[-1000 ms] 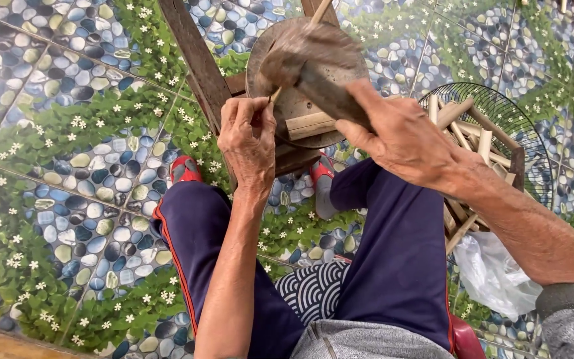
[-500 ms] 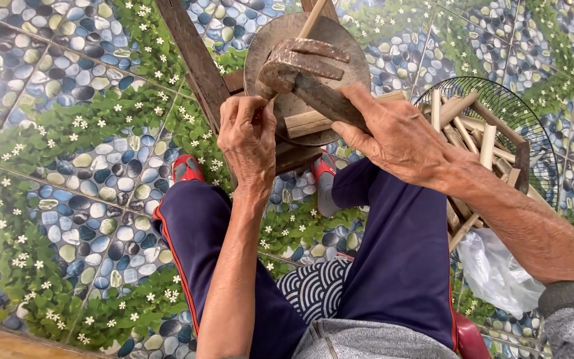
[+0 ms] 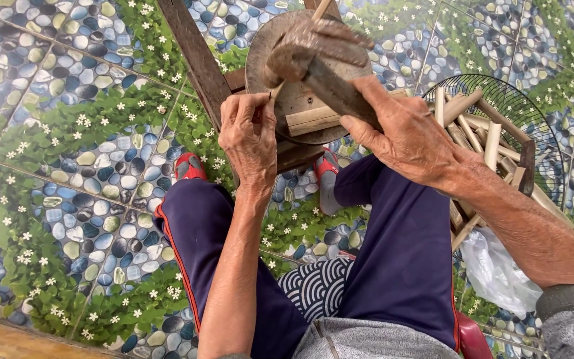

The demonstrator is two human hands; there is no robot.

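Wooden mallet, blurred, is in the right hand: grip wrapped tight round its handle, head just above the round block. Left hand sits just left of that, grip pinched narrow on a thin stick held against the block's near edge, with a bamboo piece lying on the block between the two hands. Right of the right hand, a wire basket holds cut bamboo sticks; pebble-pattern floor below.

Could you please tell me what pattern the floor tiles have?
The floor tiles show blue and grey pebbles with green leaves and small white flowers, clearest in the head view.
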